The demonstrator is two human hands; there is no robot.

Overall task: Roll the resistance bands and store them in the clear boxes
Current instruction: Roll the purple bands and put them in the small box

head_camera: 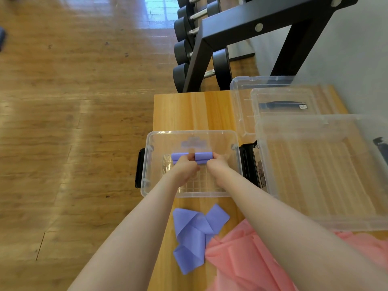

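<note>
Both hands are reaching into a clear box (pixel 147 164), a see-through plastic tub with rounded corners, a gridded base and black clip handles on its short sides, sitting on the wooden bench (pixel 189 110). The left hand (pixel 184 166) is gripping the left part of a rolled purple band (pixel 202 157), fingers curled round it; the right hand (pixel 217 164) is gripping the right end the same way. The roll is a smooth matte cylinder lying crosswise inside the box, its faint reflection showing on the far wall. Cannot tell if it is touching the base.

Nearer the camera, a loose purple band (pixel 192 234) is lying flat and creased in angular folds on the bench, just beside a pink band (pixel 241 259) that is bunching in soft wrinkles, thin stretchy sheet material. The pink one is overlapping the purple edge.

To the right, a clear lid (pixel 315 175) with ribbed surface is resting on the bench, touching the box's right handle area. Beyond it two more clear boxes (pixel 283 97) are nesting or overlapping, a dark strip visible inside.

Behind the bench a black steel dumbbell rack (pixel 241 28) with round bolts is holding black rubber dumbbells (pixel 182 47) with chrome handles. The glossy wood-plank floor (pixel 73 101) is reflecting window light
</note>
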